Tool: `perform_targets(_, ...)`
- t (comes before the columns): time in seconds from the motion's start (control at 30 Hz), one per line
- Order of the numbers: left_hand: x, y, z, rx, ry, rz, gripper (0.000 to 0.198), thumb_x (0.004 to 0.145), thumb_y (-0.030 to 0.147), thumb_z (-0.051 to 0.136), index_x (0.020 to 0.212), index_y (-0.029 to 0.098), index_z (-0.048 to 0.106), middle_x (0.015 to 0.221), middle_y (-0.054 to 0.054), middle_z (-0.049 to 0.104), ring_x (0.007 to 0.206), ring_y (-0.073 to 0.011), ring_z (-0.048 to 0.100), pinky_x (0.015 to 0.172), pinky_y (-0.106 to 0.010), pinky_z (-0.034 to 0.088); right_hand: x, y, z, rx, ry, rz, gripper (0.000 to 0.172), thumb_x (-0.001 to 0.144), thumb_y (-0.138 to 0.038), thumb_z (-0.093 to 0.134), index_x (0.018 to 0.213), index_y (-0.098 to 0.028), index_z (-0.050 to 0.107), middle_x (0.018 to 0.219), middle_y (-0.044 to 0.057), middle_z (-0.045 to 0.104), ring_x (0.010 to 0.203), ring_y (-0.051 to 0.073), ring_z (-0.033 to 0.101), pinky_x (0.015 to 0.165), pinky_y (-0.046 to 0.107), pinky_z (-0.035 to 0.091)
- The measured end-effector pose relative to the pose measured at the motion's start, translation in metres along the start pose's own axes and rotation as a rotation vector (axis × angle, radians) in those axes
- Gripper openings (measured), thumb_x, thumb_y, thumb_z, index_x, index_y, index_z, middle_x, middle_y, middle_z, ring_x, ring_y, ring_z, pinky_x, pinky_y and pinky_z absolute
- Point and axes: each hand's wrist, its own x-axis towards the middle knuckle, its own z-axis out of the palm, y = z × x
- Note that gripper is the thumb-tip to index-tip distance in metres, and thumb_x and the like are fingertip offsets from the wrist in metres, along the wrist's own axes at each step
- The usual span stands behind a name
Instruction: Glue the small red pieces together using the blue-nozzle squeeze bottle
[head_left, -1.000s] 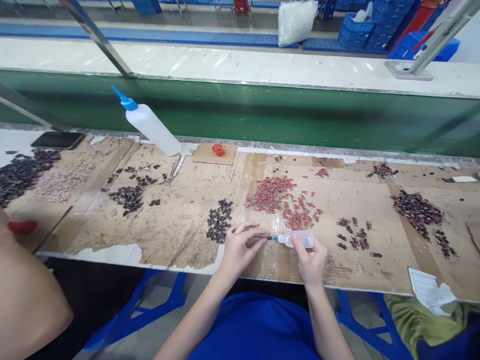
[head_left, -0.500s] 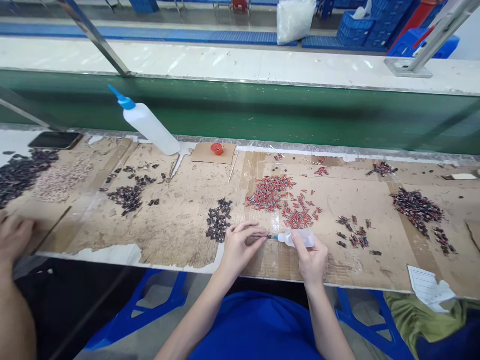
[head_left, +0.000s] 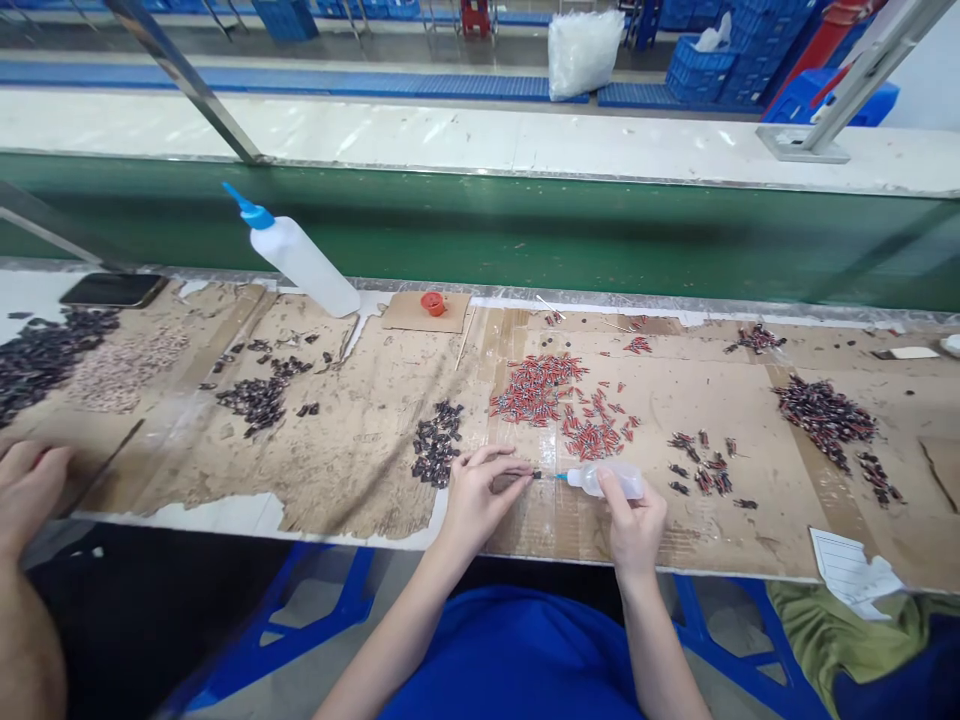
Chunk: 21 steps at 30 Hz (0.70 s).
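Observation:
My left hand point(head_left: 484, 495) pinches a small black part point(head_left: 536, 475) between thumb and fingertips, just above the cardboard. Wrapped round a small clear squeeze bottle point(head_left: 611, 478) is my right hand point(head_left: 637, 520). The bottle lies nearly level, its blue nozzle tip point(head_left: 561, 477) pointing left at the black part, a short gap between them. Beside my left hand sits a pile of small black parts point(head_left: 436, 445). Beyond both hands lie heaps of small red parts point(head_left: 536, 388). Several black-and-red pieces point(head_left: 705, 465) are scattered to the right of my right hand.
A large white bottle with blue nozzle point(head_left: 304, 265) leans at the back left. A red cap point(head_left: 433, 303) sits on a cardboard square. Another person's hand point(head_left: 30, 490) rests at the far left. More piles point(head_left: 825, 415) lie right, near a torn paper point(head_left: 855, 570).
My right hand has drawn the squeeze bottle a little to the right, so its nozzle is now apart from the black part. My left hand has stayed nearly still.

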Motion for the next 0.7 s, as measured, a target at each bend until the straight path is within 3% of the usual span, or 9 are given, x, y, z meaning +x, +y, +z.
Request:
perform_targets(0.1,0.0,0.001,0.0,0.012,-0.012,0.001,0.015,0.075,0.018,0.073,0.082,0.031,0.076,0.091,0.0,0.078,0.11,-0.0278,0.063,0.097,-0.05,0.032,-0.002,0.0,-0.018,-0.09,-0.012,-0.031,0.037,0.069,-0.049,0.071,0.081,-0.014,0.071,0.072,0.007,0.073,0.062,0.021,0.066,0.056,0.03,0.052)
perform_targets(0.23,-0.001,0.003,0.001,0.034,-0.001,0.045,0.021,0.073,0.017,0.076,0.085,0.034,0.076,0.094,0.0,0.078,0.109,-0.0282,0.061,0.097,-0.051,0.032,-0.003,-0.007,-0.036,-0.529,0.124,-0.156,0.059,0.069,-0.056,0.072,0.11,-0.014,0.066,0.083,0.011,0.072,0.07,0.025,0.064,0.067,0.038,0.052)
perform_targets(0.37,-0.002,0.002,0.005,0.064,0.036,0.085,0.019,0.076,0.018,0.075,0.087,0.033,0.076,0.093,-0.001,0.077,0.109,-0.0283,0.059,0.094,-0.048,0.035,0.008,-0.021,-0.027,-0.776,0.25,-0.485,0.045,0.081,-0.056,0.063,0.1,-0.017,0.072,0.107,0.016,0.065,0.104,0.032,0.053,0.09,0.049,0.044)
perform_targets(0.5,-0.004,0.001,0.009,0.105,0.089,0.109,0.013,0.079,0.02,0.073,0.087,0.03,0.076,0.098,-0.003,0.074,0.106,-0.0265,0.059,0.092,-0.046,0.036,0.026,-0.025,0.005,-0.788,0.078,-0.59,0.019,0.084,-0.038,0.066,0.081,-0.022,0.076,0.096,0.012,0.063,0.102,0.03,0.045,0.088,0.045,0.043)
perform_targets(0.6,-0.003,0.0,0.01,0.101,0.097,0.114,0.01,0.078,0.021,0.073,0.082,0.029,0.075,0.098,-0.003,0.074,0.103,-0.0258,0.059,0.092,-0.046,0.037,0.039,-0.021,0.027,-0.862,-0.061,-0.52,0.007,0.079,-0.025,0.072,0.074,-0.022,0.076,0.094,0.012,0.061,0.099,0.031,0.043,0.085,0.047,0.041)
perform_targets(0.7,-0.002,-0.002,0.01,0.039,0.1,0.108,0.008,0.078,0.02,0.072,0.077,0.027,0.074,0.095,-0.002,0.075,0.104,-0.0261,0.06,0.094,-0.048,0.038,0.047,-0.015,0.037,-0.922,-0.118,-0.431,0.01,0.077,-0.015,0.071,0.071,-0.022,0.074,0.091,0.012,0.061,0.094,0.031,0.044,0.081,0.047,0.04)
